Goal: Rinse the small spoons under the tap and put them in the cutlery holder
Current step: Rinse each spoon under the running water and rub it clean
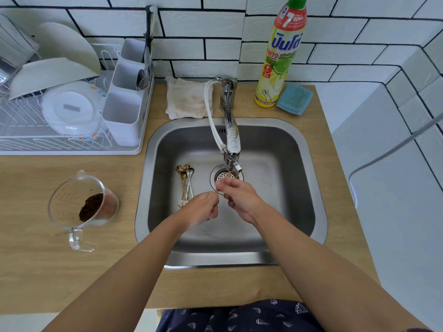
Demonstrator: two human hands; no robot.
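Under the tap [231,130], at the centre of the sink [287,168], just above the drain [219,176]: both hands busy on one small spoon [220,193], only a sliver of metal showing between them. Left hand [203,207] curled, pinching one end; right hand [236,195] curled round the other end, at about one o'clock from the left, directly below the spout. Impossible to tell bowl from handle in either grip, or to make out running water with any certainty. Rinsing step in hand, by the look of it, with most of the job ahead.

At ten o'clock from the hands, flat on the sink floor: remaining spoons [185,183] in a bundle, bowls stained, pointing to twelve, untouched. Farther off at ten o'clock, on the worktop in the rack: cutlery holder [127,92], white, three compartments, a few larger utensils in the middle one.

Next, probably: rub clean, let go with one hand, carry up and left to the holder, drop in upright, then back for another from the bundle.
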